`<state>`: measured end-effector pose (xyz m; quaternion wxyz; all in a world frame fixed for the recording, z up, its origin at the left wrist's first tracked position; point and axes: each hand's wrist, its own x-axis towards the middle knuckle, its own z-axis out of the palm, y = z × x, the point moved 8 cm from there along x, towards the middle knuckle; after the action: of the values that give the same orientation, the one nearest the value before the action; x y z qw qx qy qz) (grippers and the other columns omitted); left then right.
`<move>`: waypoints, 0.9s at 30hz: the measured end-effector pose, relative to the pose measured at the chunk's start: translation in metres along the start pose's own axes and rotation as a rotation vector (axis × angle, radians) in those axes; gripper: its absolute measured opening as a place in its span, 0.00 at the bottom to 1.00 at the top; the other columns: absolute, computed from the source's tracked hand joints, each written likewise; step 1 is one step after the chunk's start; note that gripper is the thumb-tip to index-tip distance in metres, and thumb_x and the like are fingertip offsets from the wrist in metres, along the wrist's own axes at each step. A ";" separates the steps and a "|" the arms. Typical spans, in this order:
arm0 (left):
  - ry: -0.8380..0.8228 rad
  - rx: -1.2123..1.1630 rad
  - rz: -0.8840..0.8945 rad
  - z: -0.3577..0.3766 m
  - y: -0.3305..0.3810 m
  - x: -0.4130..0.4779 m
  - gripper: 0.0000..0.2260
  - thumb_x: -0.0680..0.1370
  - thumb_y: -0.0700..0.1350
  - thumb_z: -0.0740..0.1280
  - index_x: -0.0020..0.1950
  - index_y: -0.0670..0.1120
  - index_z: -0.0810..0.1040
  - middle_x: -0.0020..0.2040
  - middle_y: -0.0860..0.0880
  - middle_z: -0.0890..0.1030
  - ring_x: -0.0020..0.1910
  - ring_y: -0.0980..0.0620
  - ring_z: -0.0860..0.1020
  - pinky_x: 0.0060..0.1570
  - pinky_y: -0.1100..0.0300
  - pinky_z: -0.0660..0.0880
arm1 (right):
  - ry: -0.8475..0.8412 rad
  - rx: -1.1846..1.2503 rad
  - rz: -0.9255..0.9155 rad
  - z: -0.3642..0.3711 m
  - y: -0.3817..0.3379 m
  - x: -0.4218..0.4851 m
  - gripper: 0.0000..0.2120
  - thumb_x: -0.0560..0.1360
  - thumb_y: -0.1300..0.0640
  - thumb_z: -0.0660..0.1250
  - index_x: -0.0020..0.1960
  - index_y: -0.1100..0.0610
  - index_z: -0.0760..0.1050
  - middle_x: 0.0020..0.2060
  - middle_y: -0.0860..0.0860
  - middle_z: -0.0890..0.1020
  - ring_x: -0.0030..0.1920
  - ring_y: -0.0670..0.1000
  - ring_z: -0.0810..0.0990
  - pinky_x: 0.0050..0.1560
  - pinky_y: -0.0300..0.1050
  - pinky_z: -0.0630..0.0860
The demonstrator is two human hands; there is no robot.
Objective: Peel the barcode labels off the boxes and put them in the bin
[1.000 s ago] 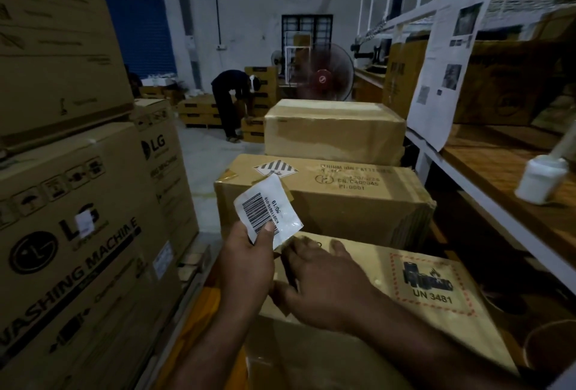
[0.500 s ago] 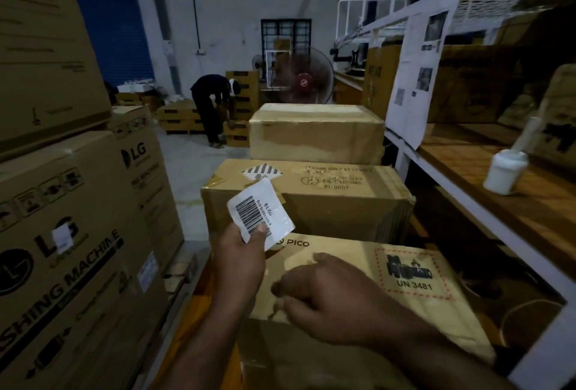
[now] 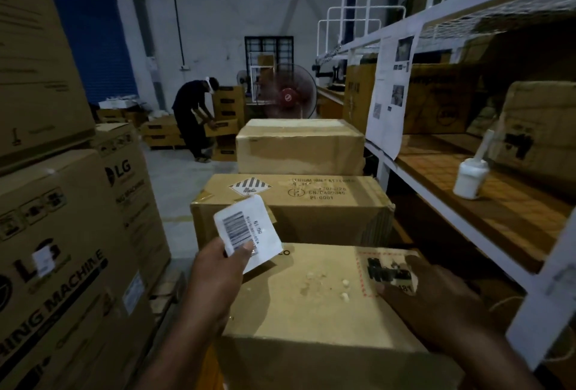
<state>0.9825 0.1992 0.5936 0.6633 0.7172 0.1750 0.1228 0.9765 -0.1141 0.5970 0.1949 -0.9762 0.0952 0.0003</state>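
My left hand point(image 3: 218, 277) pinches a white barcode label point(image 3: 249, 230) between thumb and fingers, held up above the near cardboard box point(image 3: 311, 321). My right hand point(image 3: 433, 302) lies flat on the right part of that box's top, over a red-bordered hazard marking point(image 3: 386, 274). Small torn glue or paper scraps point(image 3: 327, 283) show on the box top where the label sat. No bin is in view.
Two more brown boxes point(image 3: 293, 208) point(image 3: 299, 146) stand in a row beyond. Stacked LG washing machine cartons point(image 3: 62, 249) wall the left. White shelving point(image 3: 467, 202) with a white bottle point(image 3: 469, 177) runs along the right. A person point(image 3: 193, 115) bends over boxes by a fan point(image 3: 290, 94) at the back.
My right hand has slid from the box's left side to its right part, uncovering the spot with scraps. My left hand still holds the label up.
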 end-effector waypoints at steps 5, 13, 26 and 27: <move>0.055 -0.074 0.096 -0.038 0.041 -0.019 0.06 0.78 0.44 0.69 0.53 0.52 0.82 0.48 0.48 0.86 0.50 0.47 0.84 0.55 0.41 0.79 | 0.066 0.048 -0.065 -0.040 -0.031 -0.012 0.38 0.67 0.27 0.64 0.73 0.41 0.63 0.67 0.49 0.66 0.62 0.53 0.72 0.53 0.50 0.76; 0.061 -0.112 0.355 -0.091 0.125 -0.068 0.06 0.78 0.41 0.66 0.47 0.51 0.81 0.39 0.55 0.86 0.39 0.55 0.85 0.39 0.56 0.77 | 0.170 0.047 -0.276 -0.110 -0.087 -0.051 0.39 0.66 0.28 0.63 0.74 0.38 0.61 0.73 0.49 0.62 0.65 0.54 0.70 0.50 0.48 0.73; 0.317 0.156 0.784 -0.102 0.205 -0.129 0.08 0.77 0.46 0.70 0.45 0.61 0.78 0.43 0.64 0.81 0.47 0.57 0.80 0.46 0.54 0.77 | 0.448 -0.031 -0.554 -0.171 -0.140 -0.099 0.32 0.73 0.28 0.48 0.75 0.33 0.46 0.79 0.46 0.47 0.74 0.61 0.61 0.67 0.57 0.68; 0.325 0.144 0.793 -0.103 0.208 -0.130 0.08 0.76 0.46 0.70 0.45 0.62 0.78 0.42 0.64 0.81 0.47 0.58 0.80 0.46 0.53 0.77 | 0.461 -0.058 -0.578 -0.174 -0.143 -0.102 0.32 0.73 0.28 0.46 0.75 0.32 0.44 0.79 0.43 0.43 0.75 0.62 0.58 0.70 0.58 0.65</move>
<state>0.8404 0.2266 0.8171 0.4769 0.7447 -0.0038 0.4668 0.8961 -0.0319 0.8156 0.1324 -0.9424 -0.1429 -0.2717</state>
